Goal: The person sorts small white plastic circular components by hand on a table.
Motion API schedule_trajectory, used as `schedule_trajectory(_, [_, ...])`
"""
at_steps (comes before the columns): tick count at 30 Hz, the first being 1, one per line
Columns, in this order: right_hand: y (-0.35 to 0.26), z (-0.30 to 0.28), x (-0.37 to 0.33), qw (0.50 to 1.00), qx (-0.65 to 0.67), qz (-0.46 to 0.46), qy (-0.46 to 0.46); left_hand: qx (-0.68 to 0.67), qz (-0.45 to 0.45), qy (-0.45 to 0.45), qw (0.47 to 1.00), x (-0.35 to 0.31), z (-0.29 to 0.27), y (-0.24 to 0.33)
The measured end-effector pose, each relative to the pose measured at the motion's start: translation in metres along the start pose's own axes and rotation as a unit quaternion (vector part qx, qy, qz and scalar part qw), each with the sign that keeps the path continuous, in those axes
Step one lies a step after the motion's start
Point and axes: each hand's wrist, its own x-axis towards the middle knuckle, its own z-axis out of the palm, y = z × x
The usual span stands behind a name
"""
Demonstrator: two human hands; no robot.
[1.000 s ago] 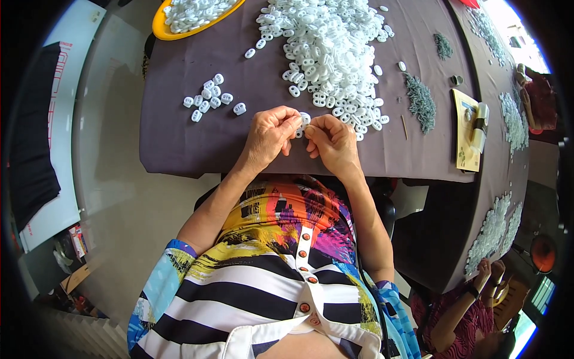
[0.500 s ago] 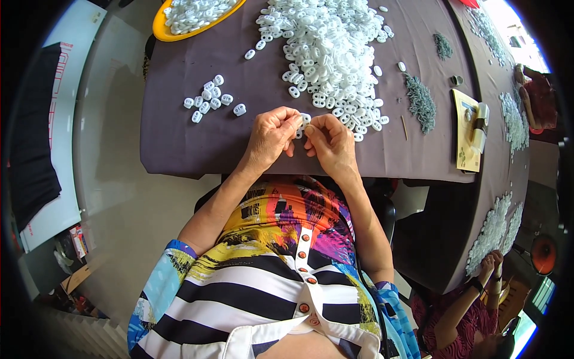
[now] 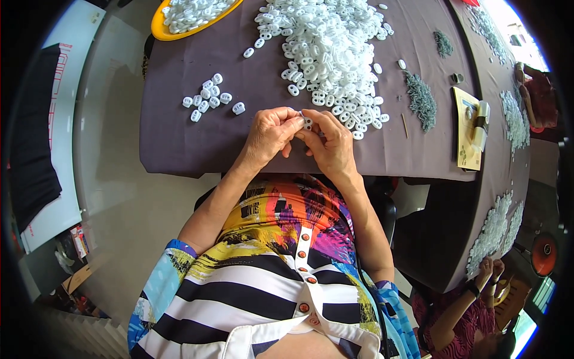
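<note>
My left hand (image 3: pixel 272 133) and my right hand (image 3: pixel 330 142) meet over the near part of the table, both with fingertips pinched. Between them is a small white oval plastic piece with two holes (image 3: pixel 308 123), like a cord lock; the fingers hide part of it. Just beyond my hands lies a large heap of the same white two-hole pieces (image 3: pixel 335 54). To the left of my left hand, a small group of thicker white pieces (image 3: pixel 206 96) sits loosely together, with a single one (image 3: pixel 238 108) nearer my hand.
A yellow bowl (image 3: pixel 156 27) of white pieces stands far left. On the right are piles of small grey parts (image 3: pixel 422 102), a thin stick (image 3: pixel 405 126) and a yellow packet (image 3: pixel 465 128). Another person's hands (image 3: pixel 491 270) work beside white heaps (image 3: pixel 493 227) at the lower right.
My right hand's fingers have closed in and shifted slightly left over the piece, against my left fingertips. The held piece shows slightly farther right and lower.
</note>
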Motion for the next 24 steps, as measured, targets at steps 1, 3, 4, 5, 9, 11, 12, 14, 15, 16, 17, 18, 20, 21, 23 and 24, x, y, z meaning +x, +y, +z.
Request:
schedule_trajectory(1, [-0.0007, -0.0004, -0.0001, 1.0, -0.014, -0.008, -0.01, -0.024, -0.008, -0.012, 1.0, -0.0001, -0.0013, -0.0001])
schedule_trajectory(3, [-0.0042, -0.0016, 0.0004, 1.0, -0.005, 0.002, -0.013, -0.035, -0.019, -0.014, 0.999, -0.0002, -0.002, 0.0023])
schedule_trajectory(4, [-0.0052, -0.0019, 0.0006, 1.0, 0.003, 0.013, -0.017, -0.046, -0.031, -0.016, 0.998, -0.0002, -0.0024, 0.0032])
schedule_trajectory(5, [-0.0051, -0.0021, 0.0005, 1.0, 0.003, 0.013, -0.017, -0.045, -0.031, -0.016, 0.998, -0.0003, -0.0026, 0.0026])
schedule_trajectory(9, [-0.0043, -0.002, 0.0004, 1.0, 0.003, 0.004, -0.012, -0.063, -0.028, -0.018, 0.997, -0.0005, -0.0027, 0.0009])
schedule_trajectory(11, [-0.0041, -0.0016, 0.0001, 1.0, 0.004, -0.001, -0.006, -0.061, -0.025, -0.018, 0.998, -0.0006, -0.0027, 0.0008])
schedule_trajectory(12, [-0.0041, -0.0015, 0.0, 1.0, -0.002, -0.001, -0.008, -0.061, -0.026, -0.015, 0.998, -0.0007, -0.0029, 0.0008])
schedule_trajectory(14, [-0.0031, -0.001, -0.0003, 1.0, -0.009, -0.002, -0.009, -0.061, -0.027, -0.013, 0.998, -0.0007, -0.0029, 0.0008])
schedule_trajectory(15, [-0.0014, -0.0004, -0.0008, 1.0, -0.016, -0.006, -0.007, -0.06, -0.026, -0.01, 0.998, -0.0006, -0.0029, 0.0009])
schedule_trajectory(16, [-0.0003, 0.0001, -0.0011, 1.0, -0.023, -0.011, -0.005, -0.059, -0.025, -0.008, 0.998, -0.0006, -0.0029, 0.001])
schedule_trajectory(17, [-0.0004, 0.0004, -0.0013, 1.0, -0.023, -0.011, -0.005, -0.059, -0.026, -0.008, 0.998, -0.0005, -0.0029, 0.0008])
schedule_trajectory(18, [-0.0005, 0.0008, -0.0014, 1.0, -0.027, -0.009, -0.004, -0.059, -0.026, -0.007, 0.998, -0.0003, -0.003, 0.0004])
schedule_trajectory(20, [0.0003, 0.0011, -0.0018, 0.999, -0.032, -0.007, -0.002, -0.059, -0.026, -0.006, 0.998, -0.0004, -0.0027, 0.0003])
schedule_trajectory(21, [0.0017, 0.0013, -0.0021, 0.999, -0.034, -0.013, 0.0, -0.06, -0.027, -0.005, 0.998, -0.0004, -0.0024, 0.0005])
schedule_trajectory(23, [0.0028, 0.0014, -0.0024, 0.999, -0.035, -0.02, 0.002, -0.06, -0.029, -0.004, 0.998, -0.0003, -0.0019, 0.0009])
schedule_trajectory(24, [0.003, 0.0013, -0.0025, 0.999, -0.033, -0.022, 0.003, -0.059, -0.027, -0.005, 0.998, -0.0001, -0.0018, 0.0011])
